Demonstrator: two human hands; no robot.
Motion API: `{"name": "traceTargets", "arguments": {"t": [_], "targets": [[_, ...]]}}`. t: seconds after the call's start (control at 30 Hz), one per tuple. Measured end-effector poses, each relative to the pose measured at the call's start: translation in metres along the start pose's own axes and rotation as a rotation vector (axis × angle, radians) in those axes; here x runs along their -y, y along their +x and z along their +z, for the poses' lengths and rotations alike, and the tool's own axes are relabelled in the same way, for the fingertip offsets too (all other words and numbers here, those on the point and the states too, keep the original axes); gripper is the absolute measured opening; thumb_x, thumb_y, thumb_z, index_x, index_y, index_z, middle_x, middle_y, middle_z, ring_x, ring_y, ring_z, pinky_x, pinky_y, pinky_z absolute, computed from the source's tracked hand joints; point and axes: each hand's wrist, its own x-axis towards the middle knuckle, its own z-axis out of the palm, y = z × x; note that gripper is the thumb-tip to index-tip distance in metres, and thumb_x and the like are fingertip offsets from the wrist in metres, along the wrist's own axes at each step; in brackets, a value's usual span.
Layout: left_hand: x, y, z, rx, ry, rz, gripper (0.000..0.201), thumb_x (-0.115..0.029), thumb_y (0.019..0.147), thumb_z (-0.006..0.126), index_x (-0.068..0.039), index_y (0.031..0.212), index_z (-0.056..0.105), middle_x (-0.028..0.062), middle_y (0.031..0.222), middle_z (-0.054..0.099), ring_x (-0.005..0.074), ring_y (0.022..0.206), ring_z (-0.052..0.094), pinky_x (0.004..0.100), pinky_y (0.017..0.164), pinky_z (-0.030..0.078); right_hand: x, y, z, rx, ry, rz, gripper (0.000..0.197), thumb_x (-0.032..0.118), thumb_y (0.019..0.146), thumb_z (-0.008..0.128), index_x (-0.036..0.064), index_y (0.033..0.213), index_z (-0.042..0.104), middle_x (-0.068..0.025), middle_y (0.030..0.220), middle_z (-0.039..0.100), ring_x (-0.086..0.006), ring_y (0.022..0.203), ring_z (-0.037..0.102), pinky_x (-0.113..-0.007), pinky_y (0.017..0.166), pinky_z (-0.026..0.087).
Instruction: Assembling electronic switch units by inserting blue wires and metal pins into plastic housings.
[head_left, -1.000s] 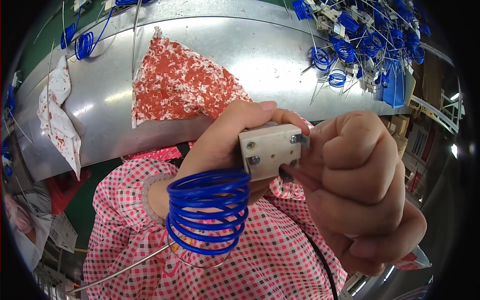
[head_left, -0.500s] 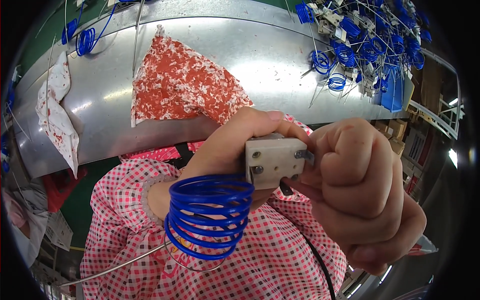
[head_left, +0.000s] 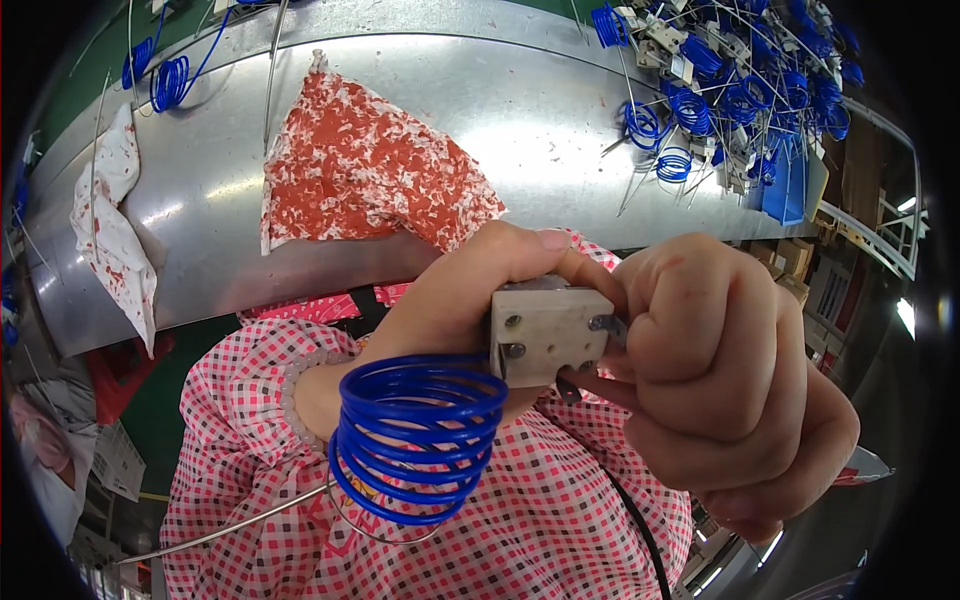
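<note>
1. On my feed, the left hand's (head_left: pixel 430 310) fingers grip the white block (head_left: pixel 552 340); the blue coil (head_left: pixel 415 440) is left of them.
2. My right hand (head_left: pixel 720 350) curls beside the block; whether its fingers grip anything, I can't tell.
3. Probably terminal-fitting; next calls for steady left fingers.

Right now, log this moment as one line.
left hand: gripping white block | right hand: fist curled at block's right edge | blue coil: lower left of block | red-and-white cloth: on metal table
</note>
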Motion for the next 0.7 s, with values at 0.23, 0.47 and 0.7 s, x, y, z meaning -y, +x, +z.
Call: {"name": "traceTargets", "arguments": {"t": [0.23, 0.47, 0.7], "targets": [[0.001, 0.008, -0.007, 0.059, -0.025, 0.025, 0.031, -0.031, 0.087, 0.039, -0.005, 0.090, 0.054, 0.0034, 0.066, 0.052, 0.0082, 0.049, 0.044, 0.0182, 0.040, 0.032, 0.001, 0.001, -0.006, 0.003, 0.132, -0.017, 0.017, 0.021, 0.080, 0.053, 0.0097, 0.070, 0.047, 0.0032, 0.040, 0.042, -0.0035, 0.031, 0.026, -0.021, 0.033, 0.012], [0.002, 0.013, -0.015, 0.099, -0.061, 0.076, 0.030, -0.030, 0.087, 0.040, -0.004, 0.092, 0.054, 0.0041, 0.069, 0.054, 0.0088, 0.054, 0.046, 0.0181, 0.044, 0.034, 0.025, 0.004, -0.016, -0.033, -0.095, 0.290, 0.018, 0.023, 0.081, 0.053, 0.0117, 0.069, 0.046, 0.0055, 0.041, 0.042, -0.0026, 0.032, 0.024, -0.021, 0.035, 0.011], [0.000, 0.016, -0.026, 0.143, -0.095, 0.110, 0.030, -0.030, 0.087, 0.041, -0.003, 0.094, 0.054, 0.0047, 0.073, 0.055, 0.0093, 0.059, 0.048, 0.0180, 0.047, 0.036, 0.014, 0.003, -0.020, -0.090, -0.110, 0.211, 0.018, 0.026, 0.082, 0.052, 0.0115, 0.073, 0.047, 0.0044, 0.045, 0.046, -0.0043, 0.034, 0.025, -0.022, 0.036, 0.014]]}}
